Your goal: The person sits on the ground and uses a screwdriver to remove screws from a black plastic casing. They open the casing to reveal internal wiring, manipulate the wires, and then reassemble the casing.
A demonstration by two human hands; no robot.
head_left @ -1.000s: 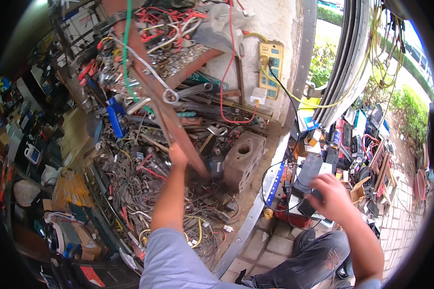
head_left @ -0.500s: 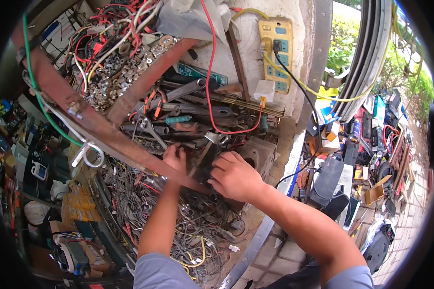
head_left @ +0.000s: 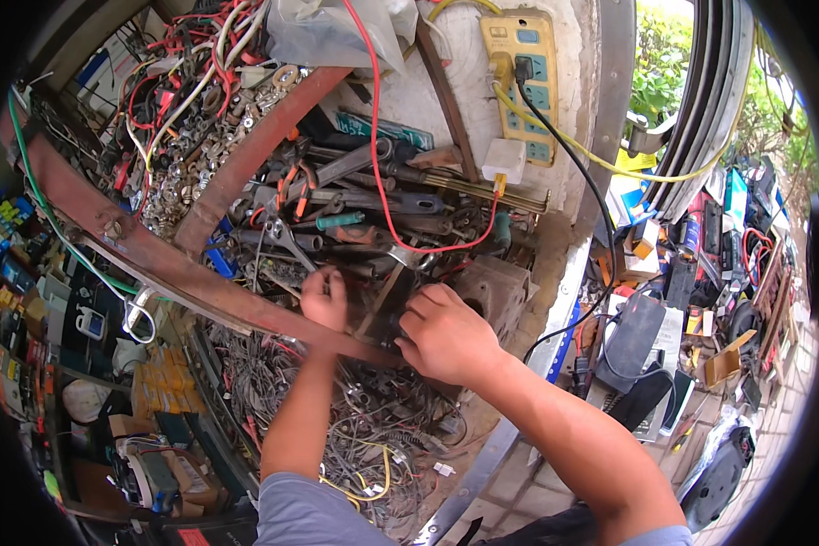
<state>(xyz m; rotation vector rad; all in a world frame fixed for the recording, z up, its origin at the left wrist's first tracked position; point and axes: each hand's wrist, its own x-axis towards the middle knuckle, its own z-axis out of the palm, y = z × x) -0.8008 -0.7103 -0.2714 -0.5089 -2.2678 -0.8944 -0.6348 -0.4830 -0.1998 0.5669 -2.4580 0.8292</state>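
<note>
Cluttered workbench [head_left: 482, 82] piled with wrenches, pliers, tangled wire. Left hand [head_left: 324, 298] curled shut on tools in the pile, exact item unclear. Right hand [head_left: 446, 332] fingers bent, gripping a dark flat metal piece [head_left: 387, 305] between both hands.

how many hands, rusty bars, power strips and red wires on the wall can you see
hands: 2, left hand and right hand
rusty bars: 2, long bar and short bar
power strips: 1, yellow power strip
red wire: 1
total: 6
</note>
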